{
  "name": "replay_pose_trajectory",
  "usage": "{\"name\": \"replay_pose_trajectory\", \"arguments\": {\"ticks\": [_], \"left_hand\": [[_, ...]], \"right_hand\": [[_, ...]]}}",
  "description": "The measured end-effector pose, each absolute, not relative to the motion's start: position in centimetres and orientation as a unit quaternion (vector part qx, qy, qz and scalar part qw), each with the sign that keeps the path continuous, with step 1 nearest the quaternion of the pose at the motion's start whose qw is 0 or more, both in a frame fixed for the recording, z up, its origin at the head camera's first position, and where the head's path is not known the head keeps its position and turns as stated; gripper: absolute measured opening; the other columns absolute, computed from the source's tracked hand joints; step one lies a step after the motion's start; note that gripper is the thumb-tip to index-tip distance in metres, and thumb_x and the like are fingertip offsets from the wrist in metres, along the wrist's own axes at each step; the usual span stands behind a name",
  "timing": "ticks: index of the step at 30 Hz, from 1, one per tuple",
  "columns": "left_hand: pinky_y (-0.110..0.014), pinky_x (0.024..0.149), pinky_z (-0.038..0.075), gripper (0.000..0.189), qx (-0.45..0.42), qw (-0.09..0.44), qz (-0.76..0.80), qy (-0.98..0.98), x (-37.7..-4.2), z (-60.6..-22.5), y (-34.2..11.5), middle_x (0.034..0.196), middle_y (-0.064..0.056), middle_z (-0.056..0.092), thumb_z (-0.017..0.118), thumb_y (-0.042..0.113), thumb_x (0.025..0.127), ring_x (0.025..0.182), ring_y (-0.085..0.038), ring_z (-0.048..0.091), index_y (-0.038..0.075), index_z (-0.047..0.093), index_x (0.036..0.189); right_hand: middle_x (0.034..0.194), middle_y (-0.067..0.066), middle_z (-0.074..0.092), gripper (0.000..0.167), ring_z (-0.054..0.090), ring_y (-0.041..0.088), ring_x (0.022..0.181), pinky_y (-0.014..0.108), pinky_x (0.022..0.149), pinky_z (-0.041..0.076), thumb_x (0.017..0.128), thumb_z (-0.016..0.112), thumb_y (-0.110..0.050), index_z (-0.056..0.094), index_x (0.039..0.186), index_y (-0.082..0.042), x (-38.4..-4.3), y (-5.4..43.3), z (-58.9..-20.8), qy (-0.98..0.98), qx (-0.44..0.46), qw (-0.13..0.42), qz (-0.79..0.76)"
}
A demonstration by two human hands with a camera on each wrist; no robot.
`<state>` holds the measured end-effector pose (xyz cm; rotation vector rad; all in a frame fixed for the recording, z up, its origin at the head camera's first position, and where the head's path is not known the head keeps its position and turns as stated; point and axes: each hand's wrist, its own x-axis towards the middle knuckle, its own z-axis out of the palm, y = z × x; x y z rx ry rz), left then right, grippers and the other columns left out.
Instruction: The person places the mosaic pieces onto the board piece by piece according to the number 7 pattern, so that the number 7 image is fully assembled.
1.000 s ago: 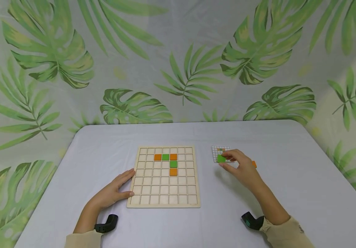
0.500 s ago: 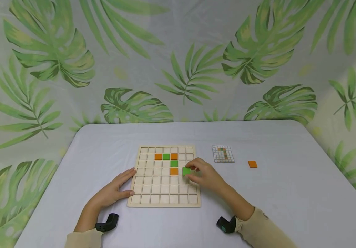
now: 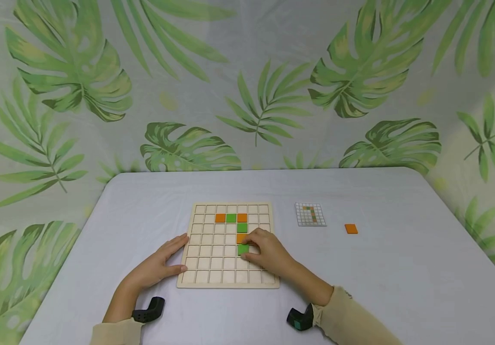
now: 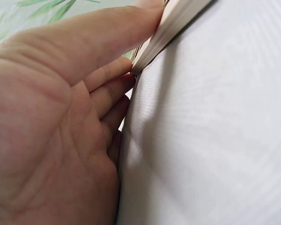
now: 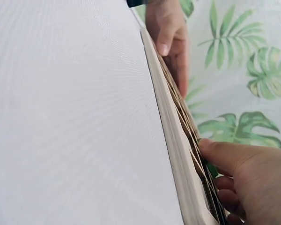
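Note:
A pale wooden grid board (image 3: 212,277) lies on the table. My right hand (image 3: 270,251) pinches a green square tile (image 3: 242,250) between thumb and fingers, at the cell just below an orange tile (image 3: 240,237). Whether the tile sits fully flat in its cell I cannot tell; in the right wrist view only a sliver of its green (image 5: 212,169) shows. With fingers extended, my left hand (image 3: 156,263) touches the board's left edge, thumb against its side in the left wrist view. Further up the board lie another green tile (image 3: 242,227) and a top row of orange, green and orange tiles.
Right of the board lies a small printed grid card (image 3: 310,214) with an orange and green pattern. A loose orange tile (image 3: 351,229) lies beyond it. White cloth (image 3: 402,268) covers the table, and a leaf-patterned curtain (image 3: 273,96) hangs behind.
My right hand has carried the green tile left from over the card to the board, down to the cell beneath the lower orange tile. The left hand has stayed at the board's edge.

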<state>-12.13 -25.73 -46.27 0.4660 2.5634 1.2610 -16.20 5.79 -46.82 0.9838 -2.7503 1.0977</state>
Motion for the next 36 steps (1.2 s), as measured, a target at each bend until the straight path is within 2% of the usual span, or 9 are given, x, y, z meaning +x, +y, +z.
{"name": "replay_pose_trajectory", "arguments": {"ticks": [7, 13, 16, 22, 27, 32, 36], "left_hand": [[-0.057, 0.101, 0.004, 0.080, 0.157, 0.124, 0.429, 0.881, -12.0, -46.3, -25.8, 0.148, -0.009, 0.017, 0.069, 0.030, 0.078, 0.133, -0.036, 0.003, 0.009, 0.027, 0.142], [-0.058, 0.101, 0.005, 0.080, 0.165, 0.118, 0.430, 0.880, -12.0, -46.4, -25.8, 0.147, -0.010, 0.018, 0.069, 0.030, 0.078, 0.133, -0.037, 0.004, 0.009, 0.027, 0.142], [-0.058, 0.100, 0.006, 0.080, 0.167, 0.117, 0.430, 0.879, -12.0, -46.4, -25.8, 0.147, -0.010, 0.018, 0.069, 0.030, 0.078, 0.133, -0.037, 0.004, 0.008, 0.027, 0.142], [-0.058, 0.100, 0.007, 0.079, 0.171, 0.113, 0.427, 0.881, -12.0, -46.3, -25.8, 0.147, -0.010, 0.018, 0.069, 0.030, 0.078, 0.133, -0.036, 0.005, 0.008, 0.027, 0.142], [-0.058, 0.100, 0.007, 0.079, 0.173, 0.112, 0.424, 0.882, -12.0, -46.3, -25.8, 0.147, -0.010, 0.018, 0.069, 0.030, 0.078, 0.133, -0.037, 0.006, 0.008, 0.027, 0.142], [-0.057, 0.101, 0.006, 0.080, 0.169, 0.113, 0.425, 0.882, -12.0, -46.3, -25.8, 0.147, -0.010, 0.018, 0.069, 0.031, 0.078, 0.133, -0.037, 0.004, 0.008, 0.027, 0.142], [-0.057, 0.101, 0.006, 0.080, 0.164, 0.115, 0.427, 0.882, -12.1, -46.2, -25.7, 0.147, -0.010, 0.018, 0.069, 0.030, 0.078, 0.133, -0.037, 0.004, 0.009, 0.028, 0.142]], "right_hand": [[0.097, -0.006, 0.056, 0.033, 0.051, 0.009, 0.090, 0.027, 0.076, 0.042, 0.074, 0.074, -0.030, 0.065, 0.101, -0.014, -16.0, 5.5, -47.1, -0.882, 0.321, 0.020, 0.346], [0.101, -0.003, 0.055, 0.040, 0.049, 0.011, 0.089, 0.027, 0.077, 0.043, 0.075, 0.074, -0.026, 0.060, 0.110, -0.012, -15.7, 5.9, -46.0, -0.874, 0.296, -0.024, 0.384], [0.106, 0.000, 0.054, 0.044, 0.050, 0.016, 0.094, 0.031, 0.081, 0.044, 0.075, 0.074, -0.021, 0.057, 0.114, -0.009, -15.7, 6.6, -45.1, -0.865, 0.288, -0.036, 0.408], [0.120, -0.002, 0.049, 0.050, 0.047, 0.019, 0.111, 0.036, 0.091, 0.041, 0.076, 0.073, -0.024, 0.053, 0.119, -0.011, -16.1, 9.7, -43.4, -0.870, 0.279, 0.005, 0.407], [0.125, 0.003, 0.048, 0.053, 0.040, 0.025, 0.119, 0.044, 0.094, 0.036, 0.076, 0.073, -0.026, 0.052, 0.122, -0.011, -16.6, 13.6, -42.8, -0.882, 0.261, 0.044, 0.390], [0.128, 0.008, 0.045, 0.056, 0.035, 0.031, 0.123, 0.049, 0.096, 0.032, 0.076, 0.072, -0.026, 0.050, 0.124, -0.010, -17.1, 17.8, -42.8, -0.888, 0.236, 0.069, 0.387], [0.127, 0.010, 0.044, 0.056, 0.037, 0.032, 0.121, 0.051, 0.093, 0.033, 0.076, 0.072, -0.025, 0.049, 0.125, -0.009, -17.3, 20.9, -43.2, -0.899, 0.207, 0.079, 0.378]]}}
